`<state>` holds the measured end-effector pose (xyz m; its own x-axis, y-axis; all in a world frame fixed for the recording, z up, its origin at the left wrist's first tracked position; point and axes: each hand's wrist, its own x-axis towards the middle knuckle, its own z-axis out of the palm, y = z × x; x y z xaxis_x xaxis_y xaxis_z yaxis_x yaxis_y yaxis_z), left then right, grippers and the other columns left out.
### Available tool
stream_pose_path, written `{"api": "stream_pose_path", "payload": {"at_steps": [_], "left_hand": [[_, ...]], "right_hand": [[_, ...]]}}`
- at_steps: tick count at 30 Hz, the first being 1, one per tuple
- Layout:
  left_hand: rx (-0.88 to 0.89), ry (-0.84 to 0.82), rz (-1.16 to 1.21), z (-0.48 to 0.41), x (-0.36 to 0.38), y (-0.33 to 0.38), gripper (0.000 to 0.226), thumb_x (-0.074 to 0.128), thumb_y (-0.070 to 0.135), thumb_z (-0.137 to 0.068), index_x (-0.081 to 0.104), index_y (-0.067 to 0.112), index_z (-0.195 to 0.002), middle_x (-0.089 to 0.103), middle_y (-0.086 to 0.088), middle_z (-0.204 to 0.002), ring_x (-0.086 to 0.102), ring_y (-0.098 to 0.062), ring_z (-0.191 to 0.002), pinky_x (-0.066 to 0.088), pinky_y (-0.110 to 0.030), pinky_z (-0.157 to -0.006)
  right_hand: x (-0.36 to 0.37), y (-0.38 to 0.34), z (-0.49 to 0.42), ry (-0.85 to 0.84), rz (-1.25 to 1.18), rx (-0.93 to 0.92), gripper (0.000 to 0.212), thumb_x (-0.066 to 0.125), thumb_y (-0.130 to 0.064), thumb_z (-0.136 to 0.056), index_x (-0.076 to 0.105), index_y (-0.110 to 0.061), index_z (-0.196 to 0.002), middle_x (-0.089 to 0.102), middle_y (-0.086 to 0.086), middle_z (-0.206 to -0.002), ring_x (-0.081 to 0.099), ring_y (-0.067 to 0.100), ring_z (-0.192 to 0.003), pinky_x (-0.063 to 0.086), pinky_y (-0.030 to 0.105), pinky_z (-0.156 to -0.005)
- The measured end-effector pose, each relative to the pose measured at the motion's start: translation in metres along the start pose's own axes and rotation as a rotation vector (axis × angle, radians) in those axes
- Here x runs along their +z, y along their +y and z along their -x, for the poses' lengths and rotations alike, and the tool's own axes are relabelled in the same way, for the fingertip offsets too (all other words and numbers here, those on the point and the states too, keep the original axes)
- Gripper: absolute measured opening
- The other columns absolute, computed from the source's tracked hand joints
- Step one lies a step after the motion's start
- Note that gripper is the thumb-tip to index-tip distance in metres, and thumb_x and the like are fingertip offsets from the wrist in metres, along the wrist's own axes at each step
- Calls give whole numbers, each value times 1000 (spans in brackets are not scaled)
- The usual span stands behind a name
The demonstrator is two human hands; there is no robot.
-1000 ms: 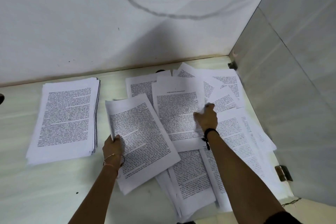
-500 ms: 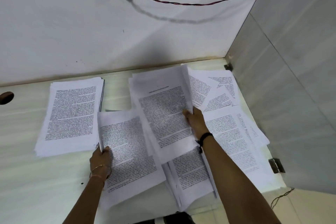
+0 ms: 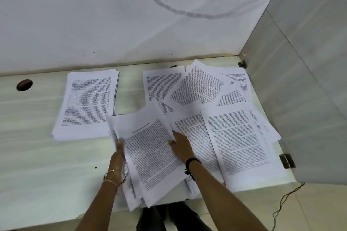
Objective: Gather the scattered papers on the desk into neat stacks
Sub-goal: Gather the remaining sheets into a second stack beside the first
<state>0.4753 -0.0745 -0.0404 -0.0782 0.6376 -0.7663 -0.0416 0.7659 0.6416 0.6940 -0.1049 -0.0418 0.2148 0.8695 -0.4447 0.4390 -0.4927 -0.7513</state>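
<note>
Paper, thin and limp (slippery sheet on sheet): the bundle (image 3: 150, 155) lies at 6 o'clock on the counter (image 3: 37, 155), overhanging its near edge. The left hand (image 3: 117, 153) pinches its 9 o'clock edge with curled fingers, and the right hand (image 3: 180, 146) presses flat-fingered at 3 o'clock. It is likely best squared by both long edges. Loose sheets (image 3: 202, 88) spread toward 2 o'clock, and the neat stack (image 3: 88, 103) sits at 10.

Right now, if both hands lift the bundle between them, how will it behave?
Probably floppy: the bundle is loose, thin printed sheets, its near end overhanging the desk edge. Likely to fan apart, since edges are uneven; the left hand holds one side, the right hand rests on the other.
</note>
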Motion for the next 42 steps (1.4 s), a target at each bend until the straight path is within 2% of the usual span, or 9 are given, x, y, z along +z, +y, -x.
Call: {"api": "stream_pose_path", "payload": {"at_steps": [4,6,10,14,18,26,30,35,42], "left_hand": [[-12,64,-142,-19,-14,-19,118,86,59,-40,45,-1,-132,58,-23,-126,57,-39,-113,43,-49,-101],[15,60,-180,6,-6,-4,90,84,31,-64,41,-9,-132,50,-31,-132,51,-44,-121,38,-48,-106],[48,168,-238,24,-7,0,55,64,7,-85,40,-12,-131,45,-31,-136,47,-42,-124,36,-39,-104],[49,310,-273,30,-28,-18,48,60,12,-88,45,-6,-130,50,-26,-133,49,-42,-121,36,-43,-104],[100,445,-367,37,-57,-31,46,52,19,-91,47,7,-135,51,-23,-135,47,-42,-124,34,-48,-109],[135,484,-439,44,-75,-31,48,45,18,-94,38,8,-141,43,-19,-143,40,-40,-131,29,-46,-112],[142,410,-403,39,-75,-33,47,50,18,-92,43,6,-137,46,-20,-141,42,-39,-130,30,-47,-112],[76,329,-415,36,-68,-26,46,54,18,-90,47,5,-134,51,-19,-136,48,-39,-124,37,-43,-108],[-9,138,-355,33,-49,-5,42,60,11,-88,50,-11,-123,54,-26,-127,54,-39,-116,41,-31,-85]], "right_hand": [[1,3,8,-124,210,-78,41,56,-29,-95,51,-9,-131,61,10,-118,58,24,-106,48,34,-90],[-7,7,13,-106,335,-144,44,48,-41,-97,52,-9,-126,56,9,-122,51,24,-113,45,34,-89],[-22,37,31,411,415,-100,54,47,-49,-93,53,-9,-130,53,11,-131,47,27,-123,45,36,-98],[-12,54,47,136,667,65,94,43,-61,-86,5,-6,-152,6,21,-159,7,37,-148,10,51,-120],[14,37,61,36,772,54,97,46,-56,-87,-8,-8,-152,-11,20,-159,-7,41,-147,7,63,-113],[13,25,49,96,998,97,93,51,-40,-89,-4,3,-149,5,23,-158,21,44,-140,43,52,-98],[9,22,48,171,999,51,75,64,-33,-86,31,0,-144,43,25,-142,49,39,-121,54,41,-78],[-29,-16,50,305,565,-5,32,49,-12,-89,57,-8,-119,68,16,-98,63,32,-89,34,27,-63],[-7,-49,52,167,563,-229,21,48,-10,-91,61,-2,-106,67,16,-96,62,29,-85,32,26,-65]]}}
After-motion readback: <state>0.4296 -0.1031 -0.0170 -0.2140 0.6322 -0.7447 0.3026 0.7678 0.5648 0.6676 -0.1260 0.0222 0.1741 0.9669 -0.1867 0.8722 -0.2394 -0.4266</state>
